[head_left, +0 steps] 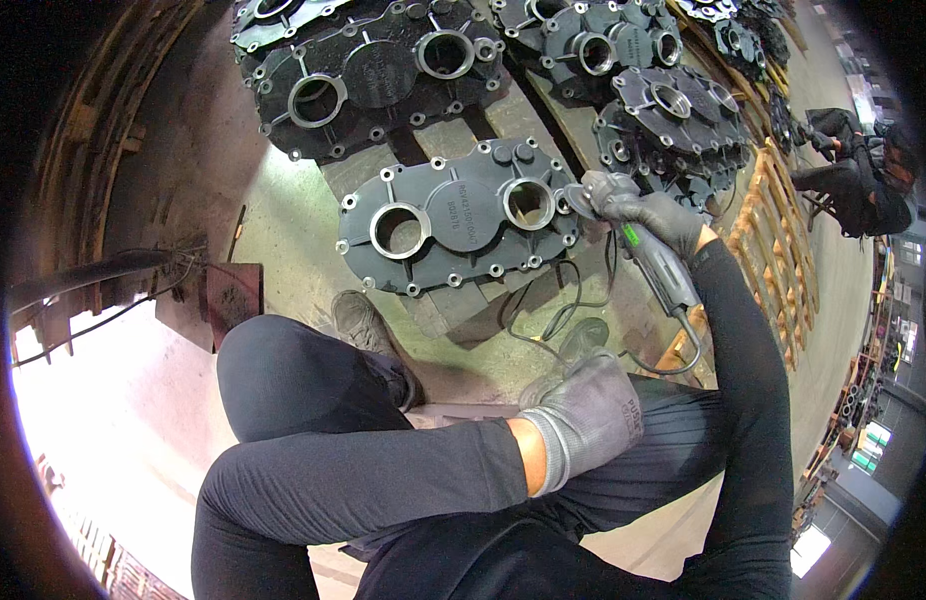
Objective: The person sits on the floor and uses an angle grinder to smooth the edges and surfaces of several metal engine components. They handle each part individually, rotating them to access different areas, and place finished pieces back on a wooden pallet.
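Note:
In my gloved right hand [665,220] is an angle grinder [655,268], gripped near its head with the cord trailing from its rear end. Its disc is at the right end of a dark grey cast metal cover [463,212]; whether they touch I cannot tell. This cover lies face up, with two machined round openings, a raised round middle and bolt holes around its rim. My gloved left hand [591,415] rests on my right leg, its forearm crossing in front of me. Its fingers are hidden from view.
More cast covers [383,75] lie beyond, some stacked [673,115] at the far right. A wooden pallet [778,240] stands to the right. The grinder's cord [558,315] loops near my shoes. Another person [853,175] sits farther off at right.

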A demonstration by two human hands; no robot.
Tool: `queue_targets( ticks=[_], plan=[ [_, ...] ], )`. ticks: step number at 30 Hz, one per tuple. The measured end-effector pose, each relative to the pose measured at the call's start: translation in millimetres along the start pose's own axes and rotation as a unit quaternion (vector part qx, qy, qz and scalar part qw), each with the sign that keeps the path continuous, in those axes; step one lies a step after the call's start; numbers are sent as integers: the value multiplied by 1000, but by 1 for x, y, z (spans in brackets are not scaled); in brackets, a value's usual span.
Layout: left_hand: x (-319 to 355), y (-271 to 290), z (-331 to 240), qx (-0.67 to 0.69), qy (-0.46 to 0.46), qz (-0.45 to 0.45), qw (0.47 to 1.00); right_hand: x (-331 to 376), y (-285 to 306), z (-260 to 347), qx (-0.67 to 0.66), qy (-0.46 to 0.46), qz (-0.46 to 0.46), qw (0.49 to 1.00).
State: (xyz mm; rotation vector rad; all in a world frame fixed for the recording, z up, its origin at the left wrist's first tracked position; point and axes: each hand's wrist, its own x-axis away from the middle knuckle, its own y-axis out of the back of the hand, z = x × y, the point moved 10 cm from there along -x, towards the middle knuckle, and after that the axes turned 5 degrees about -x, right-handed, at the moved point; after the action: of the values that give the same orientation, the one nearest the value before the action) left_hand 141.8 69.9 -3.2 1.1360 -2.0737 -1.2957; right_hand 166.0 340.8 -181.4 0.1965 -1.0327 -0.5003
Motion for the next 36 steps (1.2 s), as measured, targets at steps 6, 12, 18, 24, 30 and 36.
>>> queue_targets(
  ticks=[6, 12, 18, 24, 30, 36],
  plan=[
    [-2, -4, -5, -26, -8, 45, 999, 41, -34, -21, -307, -49, 4, 950],
    [3, 1, -7, -48, -5, -13, 999, 69, -56, -37, -348, -89, 7, 933],
    [2, -4, -5, -27, -22, 50, 998, 89, -14, -12, 134, 88, -181, 970],
    [-4, -8, 0, -19, -21, 81, 996, 84, -26, -13, 280, 83, -198, 936],
    [-6, -13, 3, -22, -16, 75, 997, 72, -43, -6, 290, 163, -187, 924],
    [-10, -17, 3, -25, -20, 52, 998, 63, -30, -19, 318, 166, -181, 916]
  ],
)
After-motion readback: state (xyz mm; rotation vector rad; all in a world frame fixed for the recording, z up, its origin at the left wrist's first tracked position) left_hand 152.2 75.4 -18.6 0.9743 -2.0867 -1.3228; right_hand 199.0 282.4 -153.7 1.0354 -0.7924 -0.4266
